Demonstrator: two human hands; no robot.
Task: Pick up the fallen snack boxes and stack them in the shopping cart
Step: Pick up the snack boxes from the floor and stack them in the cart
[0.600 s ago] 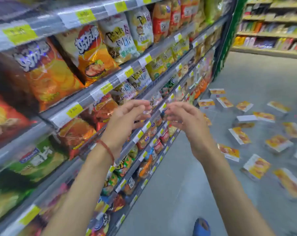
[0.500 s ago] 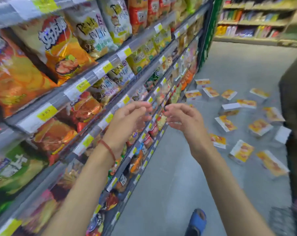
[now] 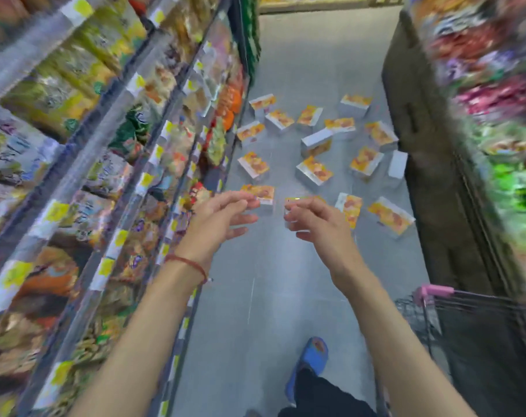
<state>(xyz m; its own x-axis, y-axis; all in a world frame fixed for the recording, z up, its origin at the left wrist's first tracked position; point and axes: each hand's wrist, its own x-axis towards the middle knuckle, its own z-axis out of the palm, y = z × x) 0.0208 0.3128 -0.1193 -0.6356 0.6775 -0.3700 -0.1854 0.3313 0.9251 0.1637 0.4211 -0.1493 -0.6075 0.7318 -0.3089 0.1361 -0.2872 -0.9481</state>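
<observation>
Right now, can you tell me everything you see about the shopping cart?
The shopping cart stands at the aisle's lower right, only partly in view. It has a pink plastic corner piece and thin dark wire rails. The left hand and right hand do not touch it. Its inside is too dark and blurred to make out.

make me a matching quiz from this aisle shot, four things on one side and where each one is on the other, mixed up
Things
1 snack boxes
2 shopping cart
3 red string bracelet
4 blue slipper

Places
a around the left wrist
b low at the right edge, beside the dark shelf end
c scattered over the grey floor ahead
d on the floor near the bottom of the view

Pairs: 1-c, 2-b, 3-a, 4-d
</observation>
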